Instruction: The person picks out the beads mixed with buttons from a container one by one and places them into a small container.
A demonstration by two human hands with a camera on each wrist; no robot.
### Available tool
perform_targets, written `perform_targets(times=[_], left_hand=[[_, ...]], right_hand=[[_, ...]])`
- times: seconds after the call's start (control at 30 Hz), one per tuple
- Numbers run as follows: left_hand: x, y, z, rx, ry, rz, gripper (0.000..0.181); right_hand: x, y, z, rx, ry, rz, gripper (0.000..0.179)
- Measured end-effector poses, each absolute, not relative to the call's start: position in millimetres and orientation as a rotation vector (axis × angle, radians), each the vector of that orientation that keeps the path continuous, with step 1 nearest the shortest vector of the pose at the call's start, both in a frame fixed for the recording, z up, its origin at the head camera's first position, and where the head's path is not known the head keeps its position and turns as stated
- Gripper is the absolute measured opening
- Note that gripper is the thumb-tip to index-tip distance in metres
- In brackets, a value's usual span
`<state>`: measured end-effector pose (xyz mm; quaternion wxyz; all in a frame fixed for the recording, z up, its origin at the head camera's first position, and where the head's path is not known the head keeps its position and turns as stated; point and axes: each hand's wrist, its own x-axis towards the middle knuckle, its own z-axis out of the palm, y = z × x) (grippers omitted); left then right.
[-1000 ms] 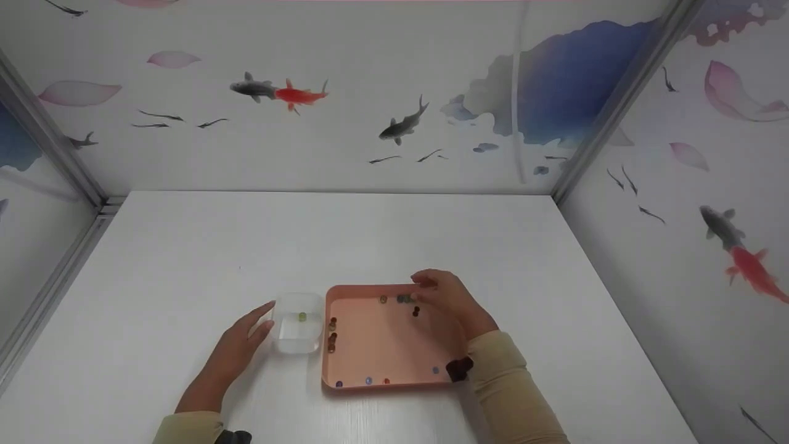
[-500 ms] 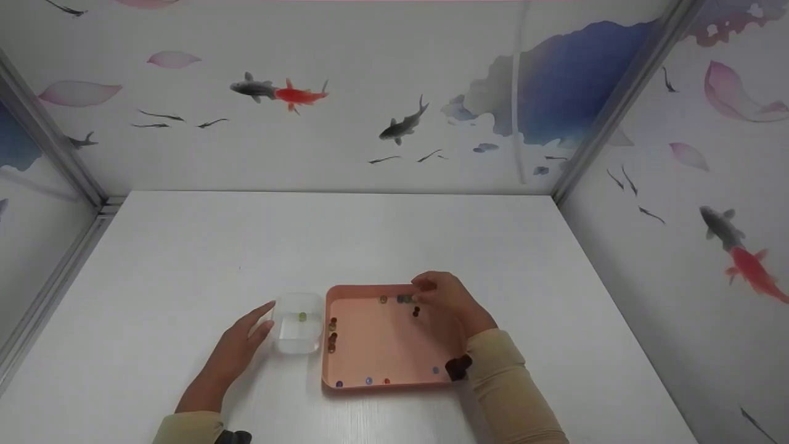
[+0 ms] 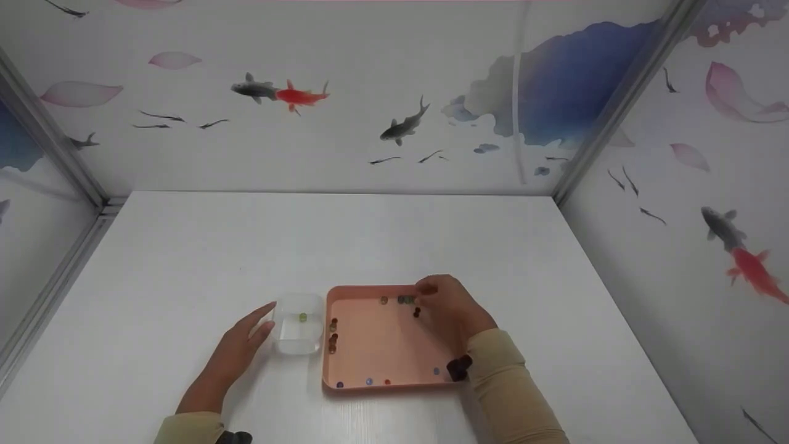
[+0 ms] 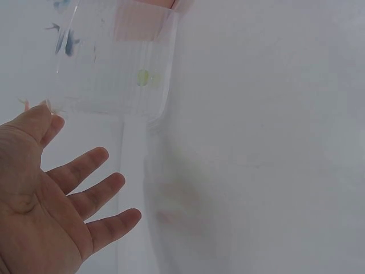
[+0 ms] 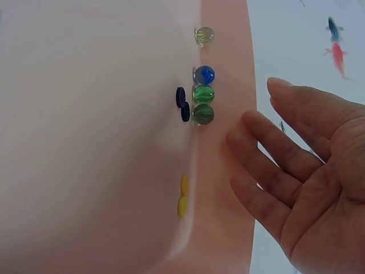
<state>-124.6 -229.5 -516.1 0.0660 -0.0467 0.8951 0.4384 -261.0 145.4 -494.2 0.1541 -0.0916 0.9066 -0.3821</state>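
Observation:
My left hand (image 3: 237, 345) is at the left side of a clear plastic box (image 4: 114, 97), thumb and fingers spread, holding nothing. One green marble (image 4: 144, 77) lies in the box. Over the far right rim of a pink tray (image 3: 376, 345) is my right hand (image 3: 453, 302), fingers loosely bent and the palm bare in the right wrist view. Close to its fingertips, a blue marble (image 5: 205, 75), a green marble (image 5: 203, 94) and a dark green marble (image 5: 203, 114) line the tray wall. Two dark buttons (image 5: 181, 97) lie beside them.
A pale yellowish marble (image 5: 205, 36) sits apart along the same wall. Two yellow buttons (image 5: 182, 206) lie near a tray corner. Several brown pieces (image 3: 333, 339) line the tray's left side; a red piece (image 3: 387, 382) and bluish pieces (image 3: 369, 381) are at the front. Printed walls enclose the white table (image 3: 246, 240).
My right hand has shifted slightly down and right at the tray's far rim. The left hand, the box and the small pieces have stayed in place.

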Motion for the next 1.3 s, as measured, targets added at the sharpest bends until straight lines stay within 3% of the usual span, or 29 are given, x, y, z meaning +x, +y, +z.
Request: perform_targets(times=[0.53,1.3], left_hand=[[-125,-230,-517,-0.143,2.708,1.311,0.053],[-125,-231,-518,-0.148,2.697,1.326,0.055]], right_hand=[[-253,144,-498,-0.070,2.528,-1.020,0.030],[-259,135,-496,-0.303,2.679,-0.736,0.028]])
